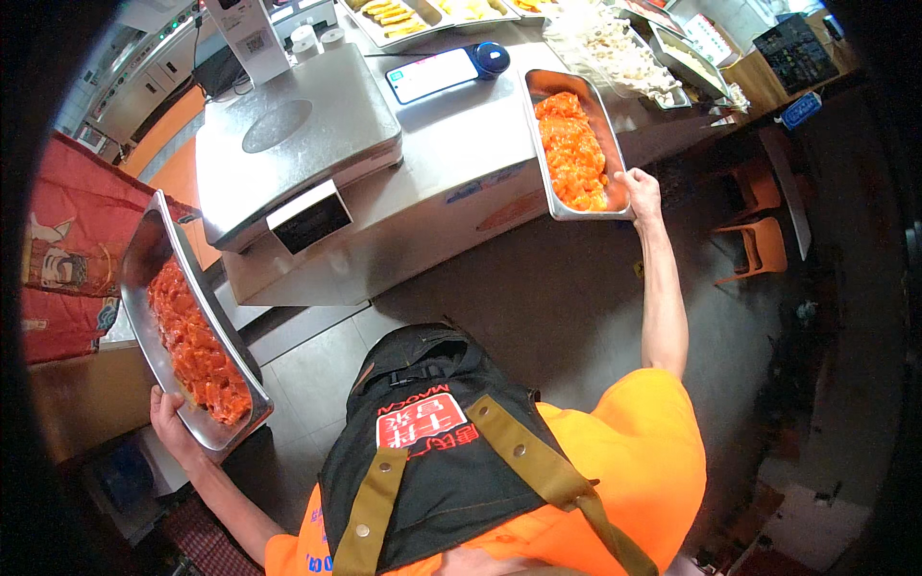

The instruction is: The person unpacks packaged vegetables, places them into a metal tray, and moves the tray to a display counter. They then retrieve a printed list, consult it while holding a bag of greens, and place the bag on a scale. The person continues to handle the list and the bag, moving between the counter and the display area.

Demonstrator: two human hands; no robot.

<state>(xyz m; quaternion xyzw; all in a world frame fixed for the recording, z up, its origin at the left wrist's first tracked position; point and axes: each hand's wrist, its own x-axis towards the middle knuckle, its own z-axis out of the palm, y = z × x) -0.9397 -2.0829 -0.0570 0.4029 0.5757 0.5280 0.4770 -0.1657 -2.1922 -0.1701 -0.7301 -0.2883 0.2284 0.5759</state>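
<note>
My left hand (170,417) grips the near rim of a deep stainless steel tray (212,432), which hangs tilted in the air at the left. Red marinated meat pieces (198,345) lie along its bottom. Out to the right, my right hand (641,193) holds the near right corner of a second stainless steel tray (616,155), thumb over the rim. This one carries orange-red marinated meat (573,155). Its far part is over the counter edge; whether it rests on the counter I cannot tell. The fingers beneath both trays are largely hidden.
A steel weighing scale (338,93) with a small dark display (311,223) stands on the counter (461,137). Behind are a payment terminal (439,72), food trays (403,36) and pale mushrooms (619,57). A red curtain (72,245) hangs left; an orange chair (760,248) stands right.
</note>
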